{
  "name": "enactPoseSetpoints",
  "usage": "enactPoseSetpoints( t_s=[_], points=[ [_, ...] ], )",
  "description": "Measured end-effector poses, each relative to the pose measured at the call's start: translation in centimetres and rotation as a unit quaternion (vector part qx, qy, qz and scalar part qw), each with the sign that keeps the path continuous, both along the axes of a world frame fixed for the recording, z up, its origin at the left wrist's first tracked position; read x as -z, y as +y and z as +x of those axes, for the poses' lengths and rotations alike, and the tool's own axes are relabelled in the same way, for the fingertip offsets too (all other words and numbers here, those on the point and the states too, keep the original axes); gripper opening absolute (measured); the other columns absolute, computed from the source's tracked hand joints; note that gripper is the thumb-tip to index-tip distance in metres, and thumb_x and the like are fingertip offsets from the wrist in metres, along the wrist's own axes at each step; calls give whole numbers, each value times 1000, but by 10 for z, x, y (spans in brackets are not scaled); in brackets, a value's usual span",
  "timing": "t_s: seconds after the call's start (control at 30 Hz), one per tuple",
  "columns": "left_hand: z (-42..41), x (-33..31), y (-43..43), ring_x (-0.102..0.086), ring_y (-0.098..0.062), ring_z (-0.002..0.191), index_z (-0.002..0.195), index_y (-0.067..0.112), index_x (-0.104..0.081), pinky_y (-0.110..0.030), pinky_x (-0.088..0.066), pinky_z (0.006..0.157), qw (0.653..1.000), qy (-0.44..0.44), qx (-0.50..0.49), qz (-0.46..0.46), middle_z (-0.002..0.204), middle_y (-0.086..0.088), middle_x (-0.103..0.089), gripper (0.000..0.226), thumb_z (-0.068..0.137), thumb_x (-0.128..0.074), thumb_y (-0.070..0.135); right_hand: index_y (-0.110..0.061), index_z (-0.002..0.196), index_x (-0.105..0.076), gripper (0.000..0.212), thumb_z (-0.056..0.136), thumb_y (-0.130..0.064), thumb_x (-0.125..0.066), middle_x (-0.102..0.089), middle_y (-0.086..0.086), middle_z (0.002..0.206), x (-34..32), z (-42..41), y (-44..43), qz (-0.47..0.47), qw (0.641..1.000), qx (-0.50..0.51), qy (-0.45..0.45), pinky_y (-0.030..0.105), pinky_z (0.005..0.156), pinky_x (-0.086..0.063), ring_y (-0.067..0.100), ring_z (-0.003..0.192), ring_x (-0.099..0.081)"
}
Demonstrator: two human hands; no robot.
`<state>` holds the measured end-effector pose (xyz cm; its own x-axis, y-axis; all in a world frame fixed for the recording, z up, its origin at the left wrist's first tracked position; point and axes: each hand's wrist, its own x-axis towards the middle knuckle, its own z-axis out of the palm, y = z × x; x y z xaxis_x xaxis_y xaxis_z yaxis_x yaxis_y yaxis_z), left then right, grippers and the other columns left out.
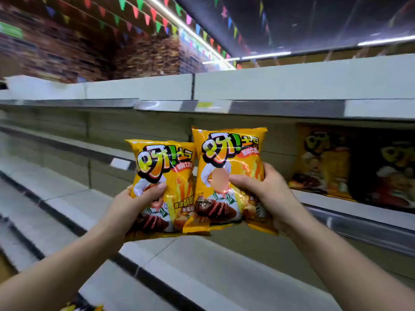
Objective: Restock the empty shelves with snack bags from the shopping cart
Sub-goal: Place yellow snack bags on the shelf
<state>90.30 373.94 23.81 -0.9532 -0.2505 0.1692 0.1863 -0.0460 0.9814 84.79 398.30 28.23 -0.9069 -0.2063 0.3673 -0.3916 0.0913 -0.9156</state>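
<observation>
**Q:** What does the figure show?

**A:** Two yellow snack bags held upright in front of a shelving unit. The left hand (139, 199) grips the left bag (157, 160) at its lower half, thumb across the front. The right hand (267, 189) clamps the right bag (226, 151) the same way, fingers wrapped round its right edge. The right bag's edge overlaps the left bag's. Both are in the air, touching no shelf.

**Q:** Where should they go?

**A:** Judging by the layout, on the middle shelf (363, 213), just left of the stocked bags (323, 162) of matching print standing at the right. The shopping cart is out of view.

**Q:** How is the placing best done?

**A:** Set one bag at a time. Carry the right bag in first, with its bottom seam down on the board and its back leaning toward the rear panel. Keep the printed face outward and its side close to the neighbouring stocked bag. Loosen the thumb only once the bag stands unaided. The packs look air-filled and slippery, so a firm squeeze may crease them. A tilted release may let them slide forward over the front rail (370, 230).
</observation>
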Motion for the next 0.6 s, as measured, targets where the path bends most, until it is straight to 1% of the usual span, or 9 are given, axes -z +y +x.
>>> enactPoseSetpoints(
  t_s=[0.07,0.13,0.2,0.27,0.33,0.43,0.5,0.53,0.6],
  points=[
    [-13,-12,24,-72,-33,86,104,18,-68,-52,-54,85,1000,-10,21,6,95,-11,-75,63,51,-87,45,-17,112,-56,84,39,-49,-83,-70,4,103,-7,-1,25,-10,1000,29,3,45,79,-57,22,88,-70],
    [-26,-25,45,-71,-34,88,107,14,-68,-53,-52,88,999,-18,50,4,96,-12,-74,64,52,-86,43,-15,111,-59,78,44,-46,-84,-71,7,101,-14,-3,47,-19,999,44,-4,46,81,-57,24,87,-71],
    [-42,-37,60,-70,-35,91,110,11,-67,-54,-50,91,997,-29,78,8,100,-14,-73,71,51,-88,44,-15,102,-63,47,63,-33,-83,-73,10,97,-21,-5,66,-33,999,35,-12,46,82,-56,26,86,-71],
    [-61,-48,68,-71,-35,90,111,9,-66,-49,-53,88,994,-41,97,19,100,-16,-73,65,58,-82,41,-14,92,-66,21,75,-21,-75,-74,12,92,-28,-8,79,-39,998,27,-27,42,79,-57,27,82,-71],
    [-77,-57,74,-71,-35,88,111,10,-65,-45,-56,81,992,-46,114,18,100,-16,-73,56,64,-75,39,-9,96,-66,22,77,-19,-73,-74,14,90,-34,-17,86,-46,997,32,-48,39,72,-59,27,77,-71],
    [-98,-64,71,-71,-36,88,106,7,-66,-49,-54,84,993,-40,109,14,100,-19,-72,50,66,-77,36,-1,110,-60,49,71,-24,-79,-73,18,88,-41,-39,86,-50,993,39,-101,40,63,-59,29,71,-72],
    [-112,-71,61,-72,-35,81,101,5,-67,-48,-56,79,995,-36,91,3,95,-20,-73,49,64,-79,35,2,116,-56,63,66,-25,-82,-72,20,89,-47,-58,80,-48,988,60,-132,41,62,-59,30,68,-71],
    [-118,-74,56,-72,-34,78,101,4,-67,-46,-57,77,996,-38,82,-8,93,-19,-73,52,62,-79,36,1,114,-57,59,66,-24,-82,-72,19,88,-50,-68,75,-43,985,77,-148,41,63,-59,29,65,-71],
    [-131,-81,41,-72,-32,71,100,3,-67,-40,-58,67,997,-36,70,-26,87,-19,-74,53,62,-79,37,-5,101,-64,38,70,-22,-80,-72,14,79,-53,-89,62,-28,981,91,-172,39,67,-59,25,61,-69]
  ],
)
